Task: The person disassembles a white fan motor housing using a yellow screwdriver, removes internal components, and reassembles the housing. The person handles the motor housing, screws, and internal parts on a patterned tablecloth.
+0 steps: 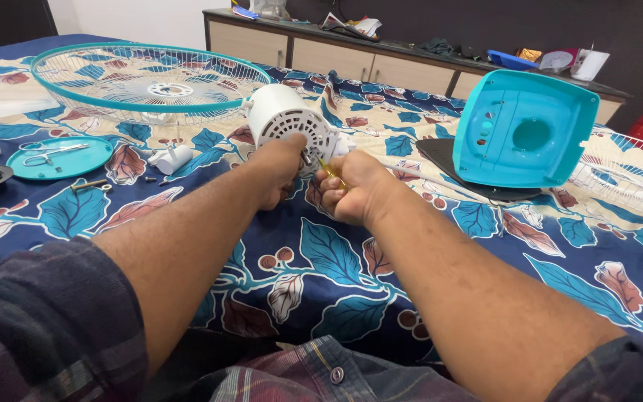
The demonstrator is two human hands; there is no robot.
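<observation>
A white fan motor housing [283, 117] with vent slots lies on its side on the blue leaf-patterned cloth [321, 260]. My left hand [280, 170] grips its near end, thumb against the casing. My right hand [351, 187] is closed around a screwdriver with a yellow handle [331, 173], its tip pointing into the motor's back beside my left hand. Both forearms reach forward from checked sleeves.
A teal-rimmed wire fan guard [146, 82] lies at the far left. A teal round cap [59, 158] holds small metal parts; white pieces [171, 158] and screws lie nearby. A teal fan base [524, 130] stands at right beside a second guard [626, 175]. A sideboard [381, 63] is behind.
</observation>
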